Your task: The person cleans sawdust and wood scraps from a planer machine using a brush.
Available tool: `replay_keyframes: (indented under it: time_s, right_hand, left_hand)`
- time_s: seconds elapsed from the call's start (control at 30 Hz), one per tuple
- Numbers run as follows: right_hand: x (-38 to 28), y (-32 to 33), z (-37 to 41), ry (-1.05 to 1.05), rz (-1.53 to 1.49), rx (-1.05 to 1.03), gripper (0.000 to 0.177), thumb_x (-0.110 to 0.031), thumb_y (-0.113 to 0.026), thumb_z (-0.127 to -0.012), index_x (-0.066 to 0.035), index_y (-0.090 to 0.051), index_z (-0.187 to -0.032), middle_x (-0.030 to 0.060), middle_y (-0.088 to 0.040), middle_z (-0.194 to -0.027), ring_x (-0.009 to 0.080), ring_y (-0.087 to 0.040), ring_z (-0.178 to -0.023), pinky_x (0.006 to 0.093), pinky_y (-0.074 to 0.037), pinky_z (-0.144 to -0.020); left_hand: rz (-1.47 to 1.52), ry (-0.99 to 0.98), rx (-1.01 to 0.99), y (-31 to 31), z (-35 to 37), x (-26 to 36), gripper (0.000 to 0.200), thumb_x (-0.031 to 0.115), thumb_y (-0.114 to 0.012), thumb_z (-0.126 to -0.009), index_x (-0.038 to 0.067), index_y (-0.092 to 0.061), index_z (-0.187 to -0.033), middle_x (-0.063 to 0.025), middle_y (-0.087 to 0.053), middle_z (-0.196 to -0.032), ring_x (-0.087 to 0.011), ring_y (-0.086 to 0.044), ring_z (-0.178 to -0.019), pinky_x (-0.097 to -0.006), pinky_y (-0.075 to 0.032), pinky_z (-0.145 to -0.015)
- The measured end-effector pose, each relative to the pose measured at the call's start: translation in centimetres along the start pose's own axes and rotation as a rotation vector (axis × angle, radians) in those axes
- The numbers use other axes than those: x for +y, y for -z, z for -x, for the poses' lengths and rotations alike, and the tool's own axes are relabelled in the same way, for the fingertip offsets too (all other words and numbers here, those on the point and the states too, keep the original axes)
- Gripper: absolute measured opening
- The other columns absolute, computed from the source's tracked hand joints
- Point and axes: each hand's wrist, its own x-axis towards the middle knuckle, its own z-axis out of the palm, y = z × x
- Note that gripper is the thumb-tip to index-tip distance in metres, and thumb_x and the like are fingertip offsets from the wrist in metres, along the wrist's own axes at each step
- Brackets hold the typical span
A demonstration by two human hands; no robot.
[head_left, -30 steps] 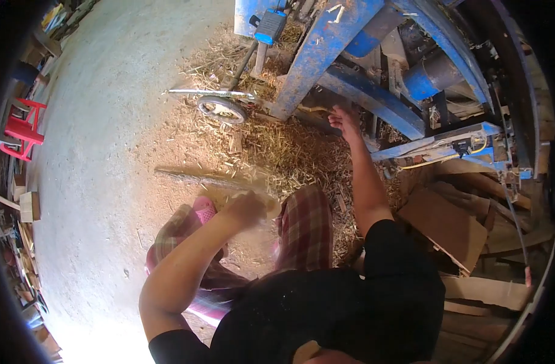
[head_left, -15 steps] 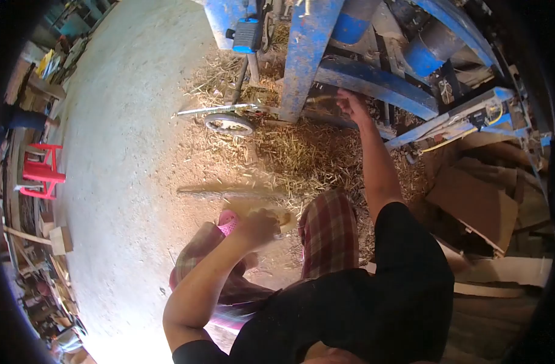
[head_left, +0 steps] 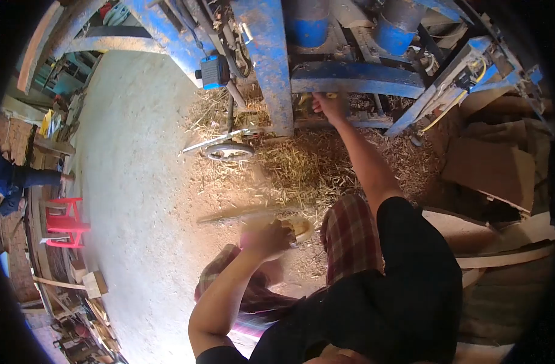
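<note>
My left hand (head_left: 269, 241) is low between the knees, smeared by motion, its fingers closed at the edge of a pale tan rounded piece (head_left: 300, 228). Beside that hand a pink patch shows, blurred. A long flat strip (head_left: 241, 215) lies on the dusty floor just beyond. My right hand (head_left: 330, 108) reaches under the blue beam (head_left: 359, 79) of a machine frame, fingers curled; I cannot tell what they hold. A small yellowish spot shows right by its knuckles. Wood shavings (head_left: 299, 167) are heaped on the floor between the two hands.
A small wheel (head_left: 230, 151) and a metal bar stand at the foot of the blue upright (head_left: 265, 67). A blue box (head_left: 214, 73) hangs nearby. Boards (head_left: 493, 164) are piled at the right. At the left are a red stool (head_left: 66, 223) and another person (head_left: 13, 179).
The view has shifted, bringing more of the machine frame in at the top left. My right hand has gone from spread fingers to curled ones, further under the beam. The left hand stays low.
</note>
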Motion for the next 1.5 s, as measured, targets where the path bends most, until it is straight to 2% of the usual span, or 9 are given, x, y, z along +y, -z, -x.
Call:
replay_keyframes:
  time_s: [0.1,0.27,0.4,0.53,0.97,1.17,1.27,1.4,1.5]
  right_hand:
    - [2.5,0.2,-0.1,-0.213,-0.320,-0.281,0.021,-0.022,-0.066,-0.082,-0.002,-0.060,-0.083,0.0068,-0.061,-0.064,0.0110,-0.057,-0.049,0.0237,-0.045,-0.040]
    - [3.5,-3.2,-1.3,0.060,0.028,-0.036,0.022,-0.021,-0.064,-0.082,0.000,-0.061,-0.084,0.0059,-0.061,-0.064,0.0126,-0.057,-0.047,0.0256,-0.047,-0.043]
    - [4.3,-1.8,-2.5,-0.363,-0.511,-0.157,0.020,-0.018,-0.063,-0.082,0.002,-0.061,-0.082,0.0113,-0.061,-0.064,0.0164,-0.062,-0.053,0.0276,-0.052,-0.046]
    - [2.8,2.0,-2.4,-0.353,0.032,-0.225,0.029,-0.027,-0.061,-0.084,0.002,-0.061,-0.078,0.0099,-0.061,-0.063,0.0162,-0.060,-0.053,0.0282,-0.050,-0.046]
    - [6.3,6.3,6.4,-0.341,-1.519,-0.124,0.014,-0.013,-0.048,-0.090,0.000,-0.046,-0.094,0.0112,-0.052,-0.079,0.0202,-0.055,-0.060,0.0272,-0.045,-0.043]
    - [4.7,8.6,7.0,-0.380,-1.215,0.248,0.012,-0.013,-0.047,-0.091,-0.001,-0.045,-0.091,0.0121,-0.054,-0.075,0.0193,-0.055,-0.060,0.0286,-0.047,-0.046]
    - [4.8,5.6,3.4,-0.227,-1.416,0.061,0.020,-0.011,-0.054,-0.086,0.003,-0.047,-0.099,0.0175,-0.058,-0.081,0.0211,-0.058,-0.066,0.0254,-0.050,-0.049]
    - [0.2,3.4,4.0,-0.590,-1.488,0.107,0.019,-0.012,-0.058,-0.084,0.002,-0.048,-0.092,0.0174,-0.058,-0.079,0.0187,-0.057,-0.060,0.0237,-0.045,-0.045]
    - [-1.8,6.3,2.8,-0.401,-0.845,0.036,0.014,-0.012,-0.057,-0.084,-0.003,-0.047,-0.088,0.0102,-0.056,-0.066,0.0154,-0.055,-0.053,0.0268,-0.047,-0.046]
  left_hand:
    - [0.019,-0.015,-0.004,-0.3,-0.5,-0.2,0.047,0.040,-0.059,-0.080,0.008,-0.054,-0.115,-0.0178,-0.048,-0.112,-0.0328,-0.047,-0.108,-0.0416,-0.038,-0.092]
    - [-0.038,-0.080,-0.016,-1.4,-1.8,-0.8,0.045,0.039,-0.057,-0.082,0.007,-0.055,-0.114,-0.0177,-0.052,-0.107,-0.0313,-0.045,-0.109,-0.0405,-0.036,-0.094]
    - [-0.036,0.042,-0.103,1.2,-1.1,2.1,0.037,0.033,-0.058,-0.083,0.007,-0.057,-0.110,-0.0162,-0.054,-0.101,-0.0297,-0.044,-0.109,-0.0398,-0.039,-0.091]
    - [-0.140,-0.145,-0.102,-0.8,-1.6,-0.4,0.039,0.034,-0.058,-0.083,0.006,-0.056,-0.110,-0.0173,-0.051,-0.103,-0.0307,-0.046,-0.105,-0.0400,-0.041,-0.089]
    - [0.035,-0.021,-0.120,0.1,-0.5,0.2,0.043,0.033,-0.064,-0.080,0.004,-0.053,-0.109,-0.0152,-0.047,-0.106,-0.0301,-0.051,-0.098,-0.0383,-0.043,-0.083]
    - [0.088,0.061,-0.089,0.1,-0.5,-0.1,0.045,0.032,-0.065,-0.079,0.001,-0.053,-0.108,-0.0171,-0.049,-0.106,-0.0297,-0.052,-0.098,-0.0387,-0.044,-0.082]
    - [0.199,0.083,-0.122,-1.2,-1.6,-1.8,0.049,0.034,-0.065,-0.078,-0.001,-0.052,-0.109,-0.0188,-0.050,-0.107,-0.0308,-0.051,-0.101,-0.0395,-0.043,-0.084]
    - [0.101,0.080,-0.167,2.2,-1.5,2.0,0.052,0.037,-0.064,-0.079,0.000,-0.051,-0.113,-0.0198,-0.049,-0.108,-0.0330,-0.051,-0.101,-0.0403,-0.043,-0.084]
    - [-0.048,-0.050,-0.113,0.7,-1.8,-0.2,0.051,0.036,-0.063,-0.079,0.004,-0.051,-0.117,-0.0199,-0.050,-0.107,-0.0328,-0.050,-0.103,-0.0405,-0.041,-0.086]
